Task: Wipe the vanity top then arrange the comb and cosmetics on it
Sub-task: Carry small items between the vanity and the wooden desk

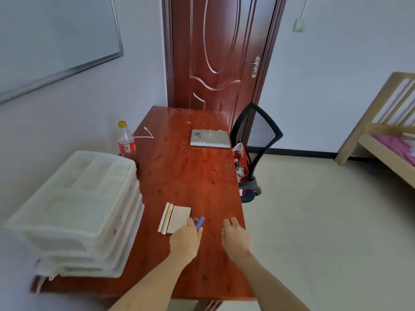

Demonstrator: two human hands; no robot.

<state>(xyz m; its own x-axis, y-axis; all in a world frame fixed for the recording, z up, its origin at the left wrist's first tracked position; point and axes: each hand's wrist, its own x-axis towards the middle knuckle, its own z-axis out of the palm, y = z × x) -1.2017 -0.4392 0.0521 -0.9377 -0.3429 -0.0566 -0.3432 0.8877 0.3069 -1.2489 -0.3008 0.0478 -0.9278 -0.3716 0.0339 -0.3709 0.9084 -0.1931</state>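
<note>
The left hand (187,235), seen from behind near the lower centre of the frame, is curled around a small blue tube (200,222); only the tube's rounded upper end shows past the knuckles, its long axis tilted toward the upper right, and what kind of cosmetic it is cannot be made out. The right hand (235,235) sits just right of it, low over the surface (190,176), fingers loosely bent and holding nothing; whether it touches the wood is unclear. Just left of the left hand lies a flat, pale grey rectangular case (179,218) with a shiny gold-toned bar (165,217) against its left edge, both running lengthwise toward the top of the frame. The surface is glossy, knotted reddish wood. At left a stack of milky translucent plastic trays (78,209) covers its edge, partly hiding a bottle (125,140) with a yellow cap. A flat silver device (210,138) lies farther up.
</note>
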